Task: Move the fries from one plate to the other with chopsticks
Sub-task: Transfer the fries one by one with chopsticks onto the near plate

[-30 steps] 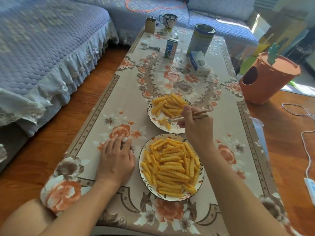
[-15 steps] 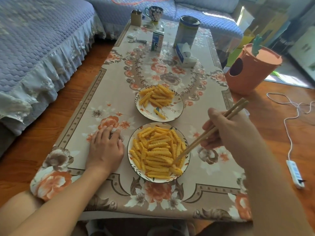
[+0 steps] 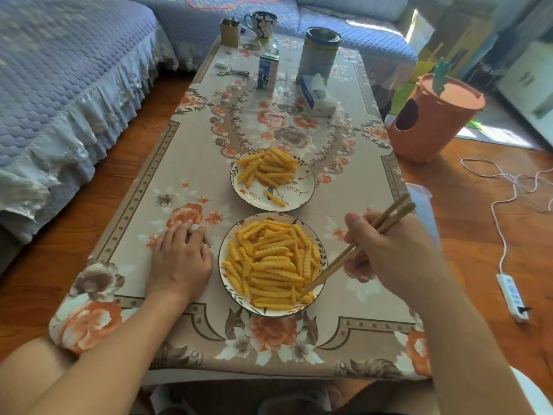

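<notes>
Two white patterned plates sit in line on the floral table. The near plate (image 3: 223,275) is heaped with crinkle-cut fries (image 3: 270,260). The far plate (image 3: 303,191) holds a smaller pile of fries (image 3: 269,170), with one fry lying apart near its front. My right hand (image 3: 389,250) grips a pair of wooden chopsticks (image 3: 347,256) to the right of the near plate. Their tips touch the fries at that plate's lower right edge. My left hand (image 3: 179,259) rests flat on the tablecloth, just left of the near plate.
At the table's far end stand a metal tin (image 3: 318,53), a milk carton (image 3: 267,71), a tissue pack (image 3: 317,95), a mug (image 3: 261,23) and a small box (image 3: 229,32). An orange bin (image 3: 434,118) sits on the floor to the right, with a white power strip (image 3: 512,296) nearer.
My right hand has come back from the far plate to the near plate, and the chopstick tips now sit in the near fries. One fry lies newly on the far plate's front. The left hand stayed put.
</notes>
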`<state>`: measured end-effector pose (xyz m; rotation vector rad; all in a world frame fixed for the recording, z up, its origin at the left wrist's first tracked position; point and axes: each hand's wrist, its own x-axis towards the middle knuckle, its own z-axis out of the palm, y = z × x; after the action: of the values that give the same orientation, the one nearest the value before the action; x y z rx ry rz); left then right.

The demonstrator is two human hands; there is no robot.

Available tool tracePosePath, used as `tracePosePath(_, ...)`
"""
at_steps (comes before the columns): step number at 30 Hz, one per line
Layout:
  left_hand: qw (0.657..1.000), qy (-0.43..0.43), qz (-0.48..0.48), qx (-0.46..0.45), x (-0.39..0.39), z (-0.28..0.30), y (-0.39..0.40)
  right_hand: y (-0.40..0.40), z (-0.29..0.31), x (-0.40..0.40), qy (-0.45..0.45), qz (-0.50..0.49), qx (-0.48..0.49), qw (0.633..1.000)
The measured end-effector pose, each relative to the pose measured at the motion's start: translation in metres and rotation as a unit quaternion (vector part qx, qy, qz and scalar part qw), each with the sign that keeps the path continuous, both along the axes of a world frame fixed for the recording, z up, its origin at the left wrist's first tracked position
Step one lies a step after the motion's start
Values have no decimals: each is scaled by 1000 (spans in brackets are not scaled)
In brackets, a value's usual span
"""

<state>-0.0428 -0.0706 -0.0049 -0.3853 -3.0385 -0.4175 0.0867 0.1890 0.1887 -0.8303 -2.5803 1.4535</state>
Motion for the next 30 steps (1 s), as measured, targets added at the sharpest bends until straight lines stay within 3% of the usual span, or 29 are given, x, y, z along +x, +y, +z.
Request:
tracePosePath(14,1000,0,-3,-2,-3,-4,-2,7,-13,-13,-10,6,-40,999)
tracePosePath(21,1000,-5,-7,-9,-3,-7,-2,23,-9,-74,175,-63,-41,982)
tracePosePath(26,1000,-8,-6,-11,-4,-6,-3,4,-69,-121,163,-25,6,986)
tracePosePath(30,1000,-11,-5,-9,-4,-8,-3,-1,-78,-126,187,-46,20,981)
